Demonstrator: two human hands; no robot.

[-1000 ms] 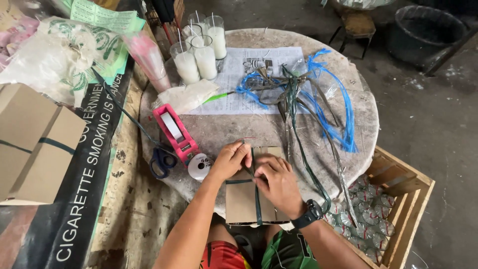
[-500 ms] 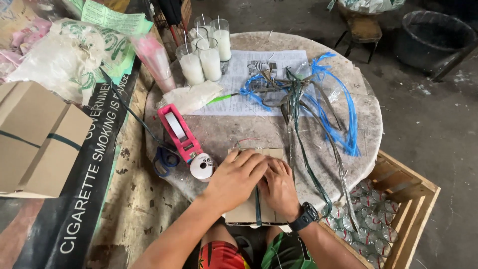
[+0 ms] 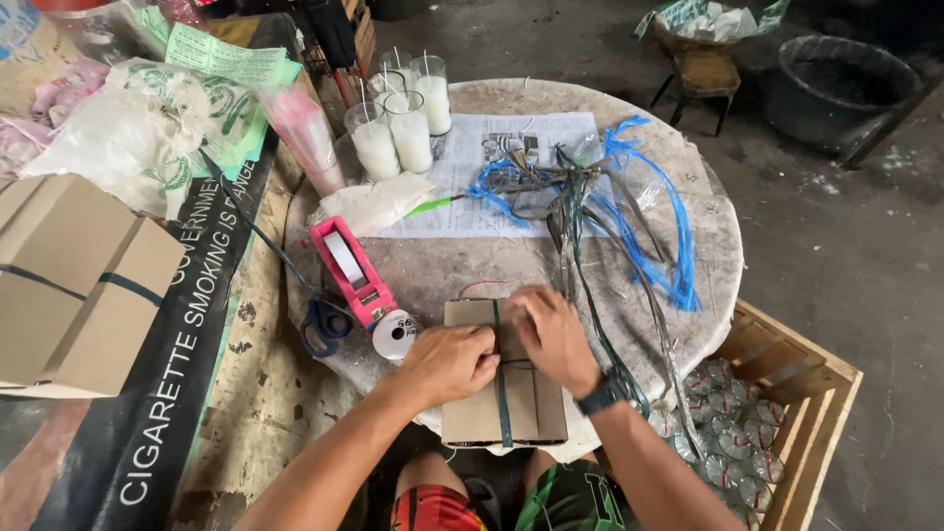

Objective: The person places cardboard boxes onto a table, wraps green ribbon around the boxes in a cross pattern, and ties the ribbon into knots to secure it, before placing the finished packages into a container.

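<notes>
Both our hands sat on the small cardboard box (image 3: 503, 393) at the near edge of the round table (image 3: 708, 246), its long axis running toward us. Our left hand (image 3: 449, 362) and right hand (image 3: 553, 337) pinched the dark green strap (image 3: 502, 418) where it crossed the top, fingers closed narrow about it. The pink tape dispenser (image 3: 349, 270) lay just left; loose blue and green straps (image 3: 629, 211) trailed right.

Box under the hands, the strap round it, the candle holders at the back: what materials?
Box: looks like plain brown cardboard, matte, with folded flaps. Strap: probably thin dark green plastic band, slightly shiny and flat. Candle holders: seemingly clear glass, with white wax showing through, though clear plastic is possible.
</notes>
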